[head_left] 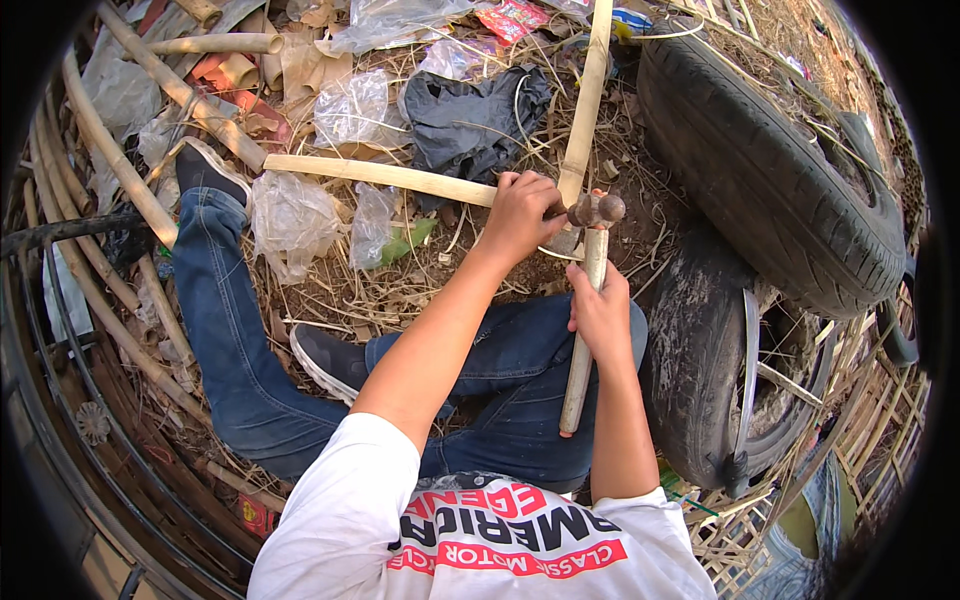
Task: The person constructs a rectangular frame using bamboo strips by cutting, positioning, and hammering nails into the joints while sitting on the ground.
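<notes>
My right hand (pixel 603 312) is wrapped round the pale handle of a hammer (pixel 596 250). The hammer's rounded, rusty metal head is at the top, and the handle's lower end hangs over my bent knee. Just left of that head is my left hand (pixel 520 218), closed over the end of a split bamboo strip (pixel 385 174) that runs off to the left. Its thumb and fingertips come close to the hammer head; any small thing between them is hidden. A second bamboo strip (pixel 588 100) comes down from the far side and ends beside my left fingers.
Two worn tyres (pixel 770 165) lean at the right, with a long grey blade-like piece (pixel 750 370) on the nearer one. Bamboo poles (pixel 185 95) lie at the left. Plastic bags (pixel 470 120) and dry straw litter the ground. My jeans-clad legs (pixel 250 350) fold in front.
</notes>
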Action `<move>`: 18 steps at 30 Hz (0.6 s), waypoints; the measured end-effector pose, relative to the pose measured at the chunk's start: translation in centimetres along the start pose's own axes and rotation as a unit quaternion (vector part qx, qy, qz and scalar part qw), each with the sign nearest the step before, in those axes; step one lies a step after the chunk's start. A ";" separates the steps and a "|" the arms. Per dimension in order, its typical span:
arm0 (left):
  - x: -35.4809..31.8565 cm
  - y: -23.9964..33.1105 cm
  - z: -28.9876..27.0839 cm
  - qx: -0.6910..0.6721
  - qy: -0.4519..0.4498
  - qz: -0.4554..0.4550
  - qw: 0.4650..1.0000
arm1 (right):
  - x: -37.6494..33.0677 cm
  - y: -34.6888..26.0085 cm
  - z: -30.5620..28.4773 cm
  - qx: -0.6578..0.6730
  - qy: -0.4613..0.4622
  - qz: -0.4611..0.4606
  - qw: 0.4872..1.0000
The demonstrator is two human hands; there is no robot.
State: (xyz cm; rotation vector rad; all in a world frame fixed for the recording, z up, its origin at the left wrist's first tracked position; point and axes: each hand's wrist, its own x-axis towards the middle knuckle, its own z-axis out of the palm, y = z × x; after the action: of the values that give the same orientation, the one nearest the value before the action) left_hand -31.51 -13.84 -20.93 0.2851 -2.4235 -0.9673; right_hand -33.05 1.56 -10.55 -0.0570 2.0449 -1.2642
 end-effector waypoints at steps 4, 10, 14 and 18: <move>-0.1 0.0 0.2 0.008 0.000 0.004 1.000 | 0.0 -0.1 0.2 0.002 0.006 0.009 1.000; -0.2 0.2 0.0 -0.004 -0.007 0.002 1.000 | -1.1 -1.5 -0.1 0.007 0.011 -0.025 1.000; 0.1 0.3 -0.1 0.007 -0.007 0.006 1.000 | 0.3 -0.3 0.3 -0.019 0.002 -0.006 1.000; 0.1 0.2 -0.3 0.022 -0.035 -0.010 0.999 | -0.4 -0.6 -0.4 -0.026 0.007 -0.015 1.000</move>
State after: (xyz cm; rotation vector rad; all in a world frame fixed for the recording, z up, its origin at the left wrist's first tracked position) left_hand -31.44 -13.94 -20.53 0.2967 -2.5121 -0.9475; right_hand -33.17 1.68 -9.81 -0.1041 2.0962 -1.2329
